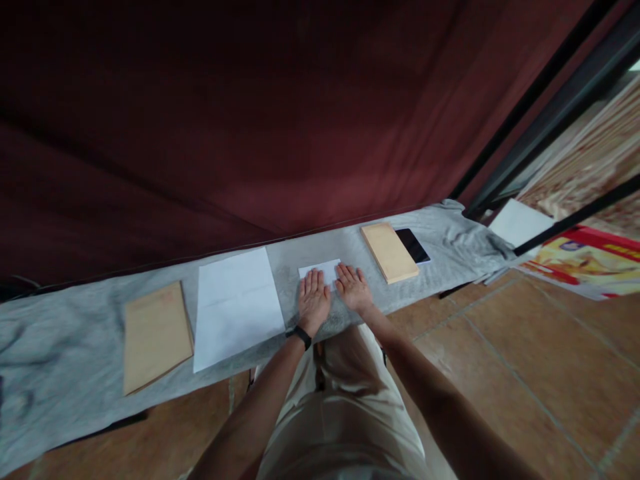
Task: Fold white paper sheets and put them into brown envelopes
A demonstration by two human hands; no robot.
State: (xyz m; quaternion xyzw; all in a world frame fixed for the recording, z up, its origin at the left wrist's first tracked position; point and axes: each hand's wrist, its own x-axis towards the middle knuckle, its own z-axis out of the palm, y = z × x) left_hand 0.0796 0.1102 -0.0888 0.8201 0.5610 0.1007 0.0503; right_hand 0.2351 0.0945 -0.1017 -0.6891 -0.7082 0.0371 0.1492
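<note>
White folded paper (323, 271) lies on the grey-clothed table (60, 360), pressed under both hands. The left hand (313, 301) lies flat, grip spread, fingers side by side on the paper's near edge; the right hand (353, 288) rests flat just beside it, grip likewise spread. To the left sits a larger white sheet (236, 305), then a brown envelope (155, 333). To the right lie another brown envelope (389, 251) and a dark phone (413, 245).

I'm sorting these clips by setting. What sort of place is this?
Probably a makeshift paperwork table indoors: a narrow table under grey cloth against a dark red curtain, with brown envelopes, white paper and terracotta floor tiles.
</note>
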